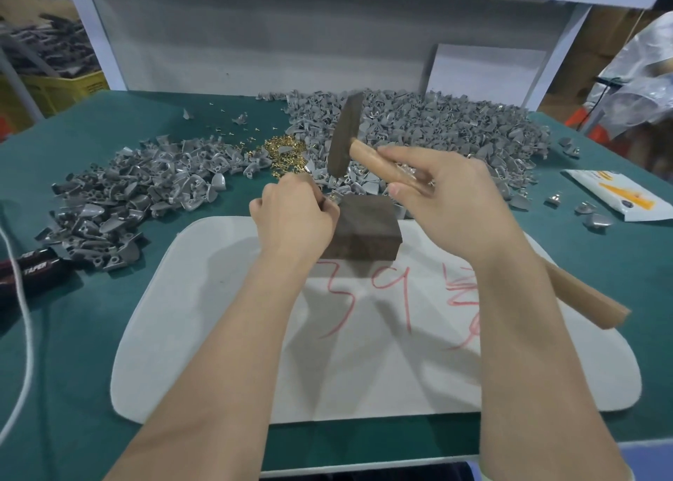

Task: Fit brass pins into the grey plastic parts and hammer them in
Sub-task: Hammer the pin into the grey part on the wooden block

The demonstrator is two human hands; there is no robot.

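Green tabletop: left grip pinches a grey part at the edge of the block; right grip wraps the raised hammer. Risk: a skewed blow hits the left grip or bends the pin.

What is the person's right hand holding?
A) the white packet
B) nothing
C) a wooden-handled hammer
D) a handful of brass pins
C: the right hand grips the hammer by its wooden handle, head raised above the dark block, where the left hand pinches a small part.
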